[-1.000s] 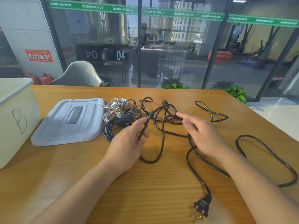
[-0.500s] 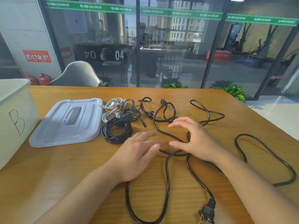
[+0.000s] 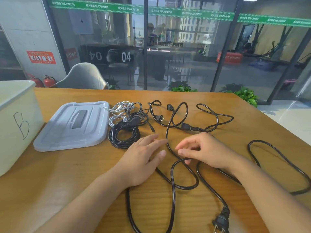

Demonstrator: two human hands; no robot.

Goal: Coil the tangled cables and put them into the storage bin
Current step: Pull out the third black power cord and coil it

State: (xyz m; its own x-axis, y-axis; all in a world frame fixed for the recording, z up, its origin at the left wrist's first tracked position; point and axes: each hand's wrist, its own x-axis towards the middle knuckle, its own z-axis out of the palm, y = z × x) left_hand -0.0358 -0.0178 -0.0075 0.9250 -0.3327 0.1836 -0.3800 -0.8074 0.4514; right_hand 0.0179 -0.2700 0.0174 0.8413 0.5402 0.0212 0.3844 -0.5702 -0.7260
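Wood-grain table (image 3: pixel 235 115); glossy black cable (image 3: pixel 173 190); smooth matt plastic lid (image 3: pixel 67 132).
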